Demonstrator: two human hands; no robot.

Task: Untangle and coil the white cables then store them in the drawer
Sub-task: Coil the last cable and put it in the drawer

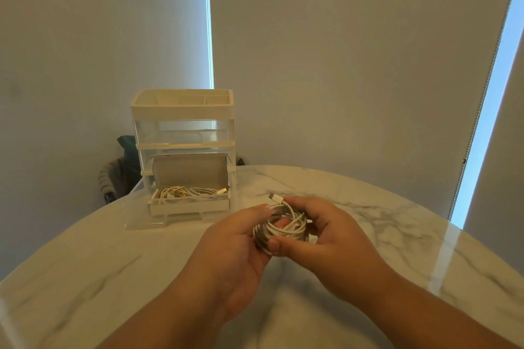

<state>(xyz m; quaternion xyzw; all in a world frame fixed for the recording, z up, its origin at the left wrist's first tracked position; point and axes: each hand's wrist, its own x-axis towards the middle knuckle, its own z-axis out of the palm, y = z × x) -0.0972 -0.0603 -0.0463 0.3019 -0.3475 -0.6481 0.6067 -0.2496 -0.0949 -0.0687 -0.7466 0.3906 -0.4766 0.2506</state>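
I see both hands closed around one coiled white cable [283, 229], in front of the drawer unit [183, 122] and a little to its right.

The right hand's fingers [296, 202] curl over the far side of the coil, its thumb pressing the near edge. The cable's plug end [275, 197] sticks out from under those fingers, toward the unit. The left hand [235, 238] cups the coil from the left, fingers bent round the loops. The right hand [326, 232] grips from the opposite side. The unit's bottom drawer [136, 207] is pulled out. In it sits an open cardboard box [190, 171] holding more white cables [184, 193]. The unit stands on a marble table [368, 207].
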